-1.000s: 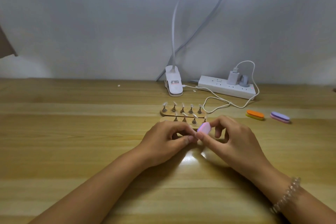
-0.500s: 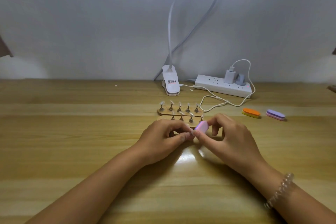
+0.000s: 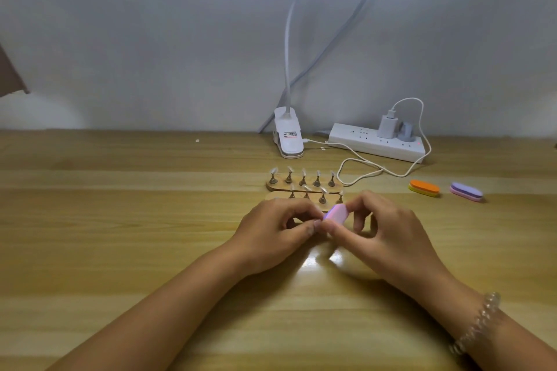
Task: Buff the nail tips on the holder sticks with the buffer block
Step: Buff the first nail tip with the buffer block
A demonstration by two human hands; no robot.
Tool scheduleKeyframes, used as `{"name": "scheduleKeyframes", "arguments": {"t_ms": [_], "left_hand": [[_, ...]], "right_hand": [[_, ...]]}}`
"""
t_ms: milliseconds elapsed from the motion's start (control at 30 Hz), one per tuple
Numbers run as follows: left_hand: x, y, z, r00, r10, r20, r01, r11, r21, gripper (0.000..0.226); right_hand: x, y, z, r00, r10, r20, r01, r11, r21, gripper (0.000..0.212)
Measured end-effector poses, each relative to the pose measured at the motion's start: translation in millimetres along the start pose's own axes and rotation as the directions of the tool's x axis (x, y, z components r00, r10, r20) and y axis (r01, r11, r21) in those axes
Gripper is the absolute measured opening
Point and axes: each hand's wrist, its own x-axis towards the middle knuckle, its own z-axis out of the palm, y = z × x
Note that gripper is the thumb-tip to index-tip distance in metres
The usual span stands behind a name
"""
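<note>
Up close, our right hand point(image 3: 388, 238) pinches the pink buffer block point(image 3: 336, 214) between thumb and forefinger.

Our left hand point(image 3: 271, 235) curls thumb and fingertips together against the block's left end; we cannot tell what they pinch. Just beyond both hands, two wooden bases point(image 3: 304, 188) carry upright holder sticks with nail tips point(image 3: 303, 173). Farther right on the wooden table point(image 3: 120, 220) lie an orange buffer point(image 3: 424, 188) and a purple buffer point(image 3: 465, 191), near each other, with a white power strip point(image 3: 376, 144) behind.
</note>
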Motion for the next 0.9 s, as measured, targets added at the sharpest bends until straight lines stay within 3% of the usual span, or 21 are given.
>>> {"name": "scheduleKeyframes", "arguments": {"t_ms": [167, 300, 433, 533, 667, 800, 900], "left_hand": [[-0.8, -0.1, -0.7, 1.0, 0.005, 0.016, -0.005, 1.0, 0.02, 0.013], [-0.6, 1.7, -0.5, 1.0, -0.006, -0.002, 0.006, 1.0, 0.012, 0.022], [-0.9, -0.2, -0.4, 1.0, 0.006, 0.003, -0.006, 1.0, 0.017, 0.014], [-0.2, 0.1, 0.0, 1.0, 0.004, -0.004, -0.004, 0.999, 0.044, 0.012], [-0.9, -0.6, -0.2, 1.0, 0.009, 0.003, -0.009, 0.999, 0.045, 0.013], [-0.8, 0.7, 0.7, 1.0, 0.011, -0.005, -0.011, 1.0, 0.021, 0.013], [-0.7, -0.8, -0.1, 1.0, 0.008, 0.005, -0.008, 0.999, 0.036, 0.013]], "right_hand": [[-5.5, -4.2, 3.6, 0.993, -0.115, 0.035, 0.118, 0.986, -0.116, 0.047], [0.5, 1.4, 1.7, 0.999, 0.0, -0.034, -0.001, 0.999, -0.032, 0.047], [-4.6, -4.7, 5.0, 0.993, -0.113, 0.026, 0.115, 0.99, -0.087, 0.045], [1.7, 0.4, 2.4, 1.0, -0.009, -0.002, 0.009, 1.0, -0.009, 0.045], [-3.0, -4.2, 4.3, 0.993, -0.115, 0.031, 0.117, 0.99, -0.078, 0.042], [2.4, 1.5, 1.4, 1.0, 0.023, 0.008, -0.023, 0.999, 0.028, 0.04], [-1.9, -2.5, 3.1, 0.997, -0.065, 0.04, 0.066, 0.997, -0.026, 0.041]]}}
